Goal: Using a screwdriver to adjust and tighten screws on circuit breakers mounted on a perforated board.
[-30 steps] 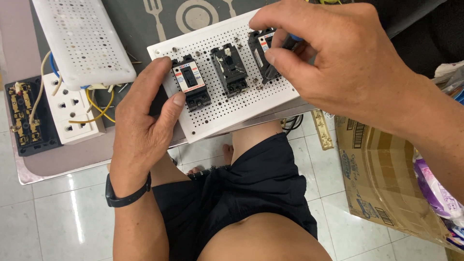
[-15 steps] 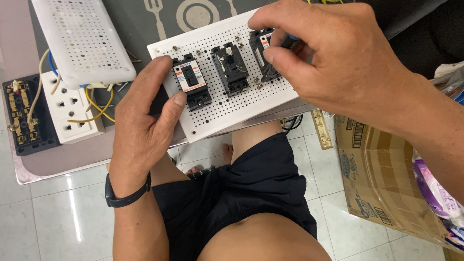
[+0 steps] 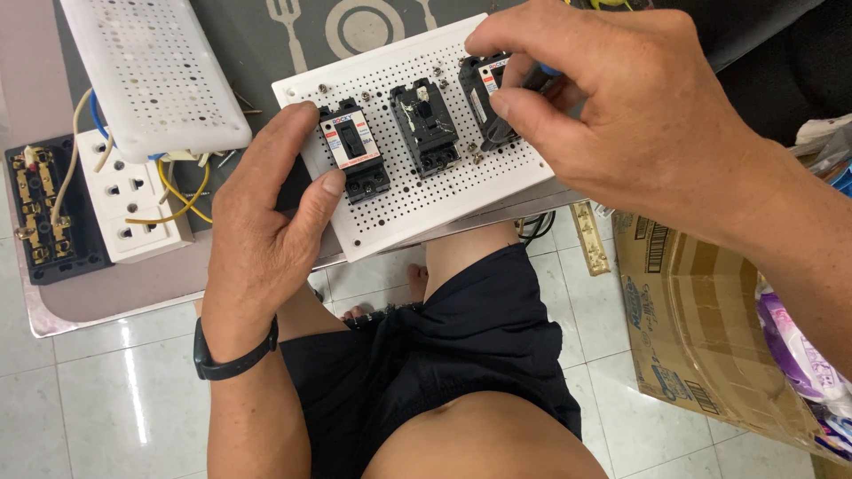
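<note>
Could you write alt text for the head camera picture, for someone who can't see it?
Seen from above, a person's left hand steadies a white perforated board carrying three black breakers, while the right hand grips a dark-handled tool at the right-most breaker. A white socket block with loose wires lies left; a cardboard box sits right.

The board (image 3: 417, 191) under my hands is white, dotted all over with small dark holes. Three black breakers sit on it: the left breaker (image 3: 355, 158) has a white label edged red and blue, the middle breaker (image 3: 426, 126) is scuffed pale, and the right breaker (image 3: 486, 98) shows a white and orange label. My left wrist wears a black band (image 3: 232, 355). Far left lie a white perforated cover (image 3: 151, 71), a white socket strip (image 3: 133, 208) with yellow and blue wires, and a black block (image 3: 44, 208) with brass contacts. The table (image 3: 115, 293) is pinkish, its mat grey with pale cutlery shapes. My shorts are black; the floor tiles are white; the box (image 3: 701, 328) at right is brown.
</note>
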